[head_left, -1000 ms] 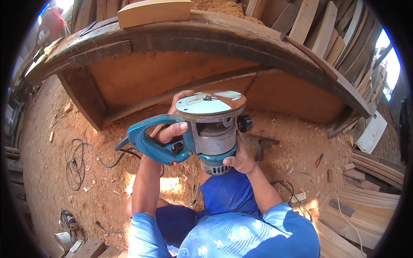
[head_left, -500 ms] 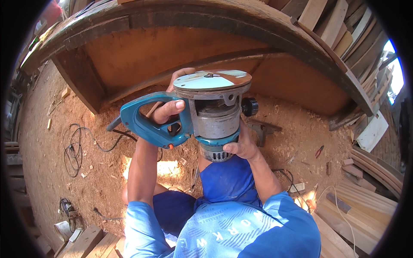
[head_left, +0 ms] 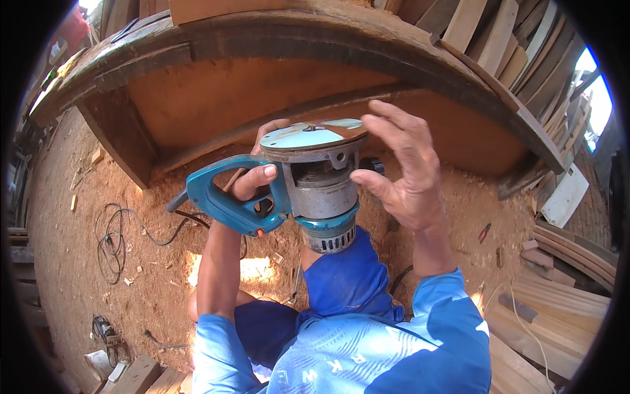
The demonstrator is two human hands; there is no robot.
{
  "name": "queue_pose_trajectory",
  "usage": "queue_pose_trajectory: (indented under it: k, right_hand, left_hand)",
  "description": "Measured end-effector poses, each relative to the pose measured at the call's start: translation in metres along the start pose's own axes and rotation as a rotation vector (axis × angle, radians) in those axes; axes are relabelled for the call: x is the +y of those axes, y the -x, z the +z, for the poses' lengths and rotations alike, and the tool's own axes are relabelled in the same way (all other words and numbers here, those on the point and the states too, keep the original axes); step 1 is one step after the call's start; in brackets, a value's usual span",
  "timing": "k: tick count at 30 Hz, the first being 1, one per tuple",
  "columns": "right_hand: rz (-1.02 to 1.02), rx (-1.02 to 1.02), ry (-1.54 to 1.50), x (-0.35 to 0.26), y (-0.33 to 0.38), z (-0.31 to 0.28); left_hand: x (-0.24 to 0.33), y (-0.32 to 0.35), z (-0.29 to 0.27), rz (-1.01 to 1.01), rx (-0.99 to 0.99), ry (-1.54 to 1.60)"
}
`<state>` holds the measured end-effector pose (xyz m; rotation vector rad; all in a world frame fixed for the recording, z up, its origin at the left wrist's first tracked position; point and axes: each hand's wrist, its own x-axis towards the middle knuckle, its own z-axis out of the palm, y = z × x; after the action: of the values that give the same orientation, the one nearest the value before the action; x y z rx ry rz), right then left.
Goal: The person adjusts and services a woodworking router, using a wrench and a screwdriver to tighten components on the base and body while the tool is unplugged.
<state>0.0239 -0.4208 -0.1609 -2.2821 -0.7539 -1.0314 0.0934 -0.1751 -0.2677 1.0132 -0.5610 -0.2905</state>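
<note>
A wood router (head_left: 324,199) with a teal D-shaped handle hangs upside down before me, its vented motor end pointing at my lap. Its round base plate (head_left: 298,137) faces up, pale and partly worn to brown, with a hole in the middle. My left hand (head_left: 252,182) is wrapped round the handle side, thumb in front and fingers behind the body. Raised at the plate's right edge, my right hand (head_left: 410,167) has its fingers apart and holds nothing; whether a fingertip touches the rim I cannot tell. A black knob (head_left: 373,164) is partly hidden behind the right thumb.
A wooden workbench (head_left: 262,72) curves across the far side. Sawdust and chips cover the ground (head_left: 72,262), where a black cable (head_left: 111,246) lies coiled at left. Red-handled pliers (head_left: 484,232) lie at right. Boards (head_left: 551,308) are stacked at lower right, more timber at upper right.
My right hand has let go of the router's lower body and risen to beside the base plate, opening its fingers. The left hand keeps its hold; the router has shifted slightly down.
</note>
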Motion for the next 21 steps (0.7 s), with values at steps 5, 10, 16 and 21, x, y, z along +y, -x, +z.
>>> queue_pose_trajectory:
  k: [5, 10, 16, 21]
  right_hand:
    - [-0.065, -0.169, -0.282, 0.013, 0.000, 0.024]
    - [-0.047, -0.133, -0.314, 0.010, 0.002, 0.026]
    - [-0.036, -0.136, -0.318, 0.012, 0.002, 0.032]
    - [0.068, -0.094, -0.432, 0.006, 0.002, 0.033]
  left_hand:
    - [-0.002, 0.000, -0.007, -0.002, -0.019, -0.063]
    - [0.003, 0.001, -0.008, 0.009, -0.022, -0.135]
    - [0.004, 0.000, -0.010, 0.002, -0.025, -0.095]
    - [0.004, 0.000, -0.009, -0.019, -0.005, -0.094]
